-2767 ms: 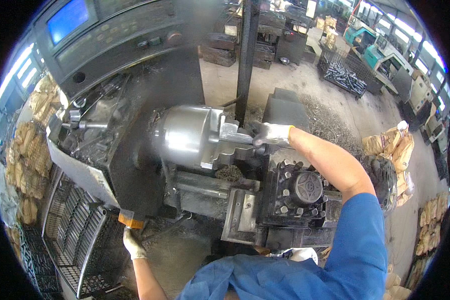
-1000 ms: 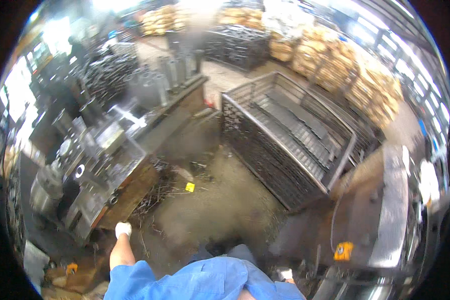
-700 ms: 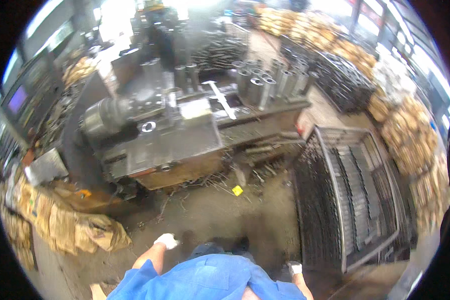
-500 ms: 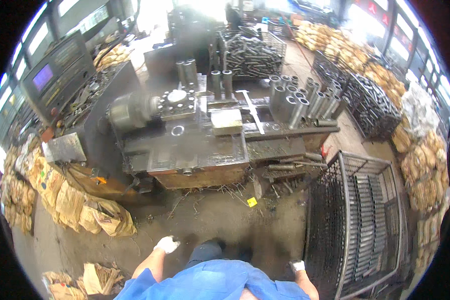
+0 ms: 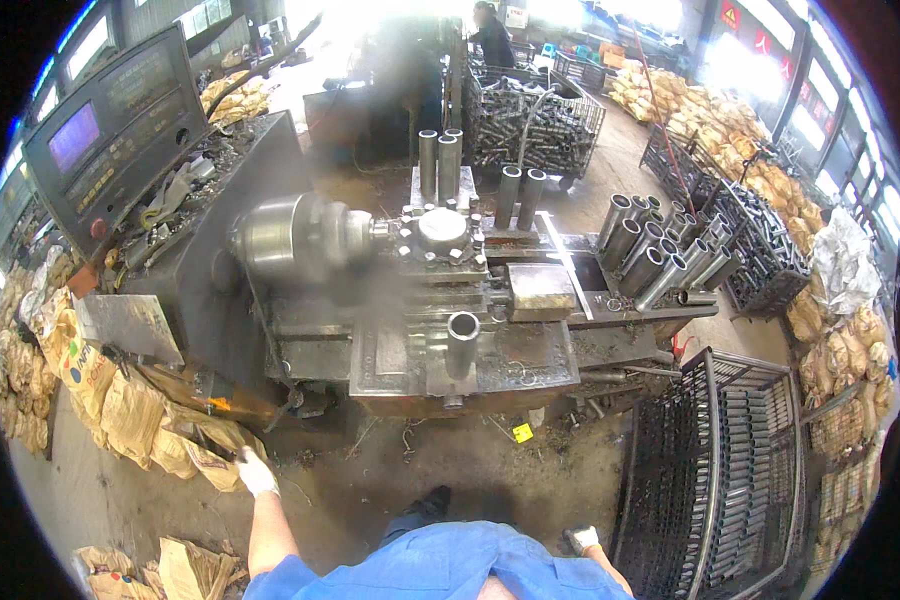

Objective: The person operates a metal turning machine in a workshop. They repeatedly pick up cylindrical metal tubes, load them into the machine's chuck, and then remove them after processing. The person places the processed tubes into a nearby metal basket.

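My left hand (image 5: 258,474), in a white glove with dark fingertips, reaches out low beside the tan woven sacks (image 5: 185,432). Its fingers look stretched out, and I see nothing in them. Hanging low by my right side is my right hand (image 5: 580,541), also gloved; its fingers are too dark and small to make out. Ahead stands a metal lathe with a round chuck (image 5: 295,238) and a square tool post (image 5: 442,232). One short steel tube (image 5: 462,345) stands upright on the lathe's front tray (image 5: 385,385). Neither hand touches the lathe.
Several steel tubes (image 5: 653,262) stand at the lathe's right end. A wire cage (image 5: 715,460) of metal rods is at my right. A control panel (image 5: 90,140) rises at the left. More sacks (image 5: 690,115) line the far right; a person (image 5: 492,38) stands at the back.
My view has come nearer the lathe and swung slightly left. My left hand has moved outward and forward to beside the sacks; my right hand stays low at my side.
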`<control>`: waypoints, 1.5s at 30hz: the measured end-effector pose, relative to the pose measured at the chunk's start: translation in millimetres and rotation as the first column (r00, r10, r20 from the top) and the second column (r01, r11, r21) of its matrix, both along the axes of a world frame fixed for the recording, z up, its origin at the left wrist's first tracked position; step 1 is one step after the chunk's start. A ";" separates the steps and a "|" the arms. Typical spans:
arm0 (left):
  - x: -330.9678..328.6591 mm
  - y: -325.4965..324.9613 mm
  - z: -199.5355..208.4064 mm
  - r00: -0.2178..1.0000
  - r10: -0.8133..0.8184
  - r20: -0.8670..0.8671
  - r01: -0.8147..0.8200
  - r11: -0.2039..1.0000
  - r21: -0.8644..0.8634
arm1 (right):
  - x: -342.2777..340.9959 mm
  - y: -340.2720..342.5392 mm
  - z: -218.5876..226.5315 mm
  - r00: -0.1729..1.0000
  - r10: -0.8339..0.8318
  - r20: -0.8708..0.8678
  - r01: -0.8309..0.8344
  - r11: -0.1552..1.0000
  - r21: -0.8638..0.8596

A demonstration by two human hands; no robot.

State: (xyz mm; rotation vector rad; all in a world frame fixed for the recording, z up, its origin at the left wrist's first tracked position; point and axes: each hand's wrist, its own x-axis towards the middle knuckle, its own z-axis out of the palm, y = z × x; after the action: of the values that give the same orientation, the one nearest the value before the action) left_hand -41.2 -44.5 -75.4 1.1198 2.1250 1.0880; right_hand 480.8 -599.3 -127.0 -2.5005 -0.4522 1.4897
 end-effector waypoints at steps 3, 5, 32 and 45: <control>-20.8 55.9 23.4 0.995 0.099 0.004 -0.099 0.992 0.079 | 6.1 -46.6 -94.6 0.997 0.070 0.011 -0.071 0.992 0.103; -31.8 68.1 39.8 0.991 0.077 -0.105 -0.056 0.981 0.187 | -4.5 -4.5 -49.3 0.970 -0.198 -0.144 0.204 0.978 0.031; 58.4 -57.5 -73.4 0.629 -0.778 -0.008 0.555 0.456 -0.695 | 163.1 297.1 266.1 0.699 -0.582 0.416 -0.196 0.403 0.894; -4.4 -47.6 -129.3 0.880 -0.278 0.386 0.475 0.557 -0.681 | 52.2 647.7 418.0 0.447 0.277 0.850 -0.866 0.374 0.333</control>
State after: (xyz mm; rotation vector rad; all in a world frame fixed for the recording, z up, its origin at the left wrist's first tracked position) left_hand -45.5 -92.0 -204.6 0.8831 1.7183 0.0409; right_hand 533.0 48.5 291.0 -2.0275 -1.9266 0.1313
